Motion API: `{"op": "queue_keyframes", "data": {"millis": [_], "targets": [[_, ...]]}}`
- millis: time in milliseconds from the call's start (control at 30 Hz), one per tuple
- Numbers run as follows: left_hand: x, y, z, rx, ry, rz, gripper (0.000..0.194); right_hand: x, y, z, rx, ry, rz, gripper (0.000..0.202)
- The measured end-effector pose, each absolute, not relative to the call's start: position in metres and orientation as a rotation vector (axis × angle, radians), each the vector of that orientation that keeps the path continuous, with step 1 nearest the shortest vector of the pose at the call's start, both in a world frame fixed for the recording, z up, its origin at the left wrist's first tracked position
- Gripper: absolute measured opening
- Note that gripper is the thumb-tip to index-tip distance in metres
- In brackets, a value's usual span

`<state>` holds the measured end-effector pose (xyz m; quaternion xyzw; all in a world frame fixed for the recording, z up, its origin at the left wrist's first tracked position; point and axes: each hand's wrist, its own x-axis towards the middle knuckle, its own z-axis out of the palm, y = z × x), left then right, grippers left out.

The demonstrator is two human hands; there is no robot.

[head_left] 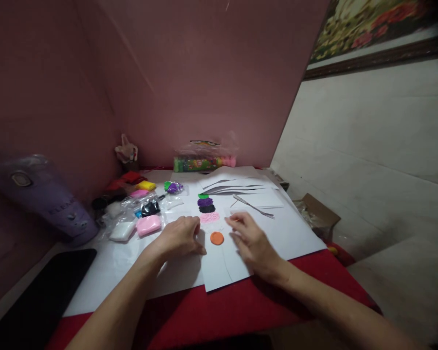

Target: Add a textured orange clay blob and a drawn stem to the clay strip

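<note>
On a white sheet of paper (222,270) lies a flattened orange disc of modelling clay (217,238). Beyond it, bands of textured clay run up the sheet: pink (209,217), black (207,208), purple (205,201) and green (203,196). A faint white patch (213,227) shows between the pink and the orange. My left hand (182,236) rests at the sheet's left edge, fingers bent and thumb apart, with nothing seen in it. To the right of the disc, my right hand (253,245) pinches thumb and forefinger around something small and thin that I cannot make out.
Bagged clay blocks, including a pink one (148,225), lie at left near a purple tumbler (54,199) and a black flat object (47,287). Scissors (253,205) and loose sheets (237,184) lie beyond my right hand. A colourful pack (204,163) stands against the wall.
</note>
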<state>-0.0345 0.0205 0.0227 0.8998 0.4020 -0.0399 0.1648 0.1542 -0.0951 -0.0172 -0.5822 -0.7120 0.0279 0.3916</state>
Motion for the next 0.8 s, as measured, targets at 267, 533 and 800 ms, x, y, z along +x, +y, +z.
{"op": "queue_keyframes", "data": {"millis": [267,533,800], "targets": [[-0.035,0.019,0.025,2.548,1.148,-0.115,0.041,0.236,-0.042,0.002,-2.260,-1.607,-0.054,0.016],[-0.037,0.022,0.018,2.565,1.138,-0.070,0.044,0.237,-0.028,-0.012,-2.277,-1.626,0.031,0.009],[-0.036,0.022,0.016,2.569,1.135,-0.050,0.044,0.217,-0.046,0.031,-1.902,-1.472,-0.116,0.014]]}}
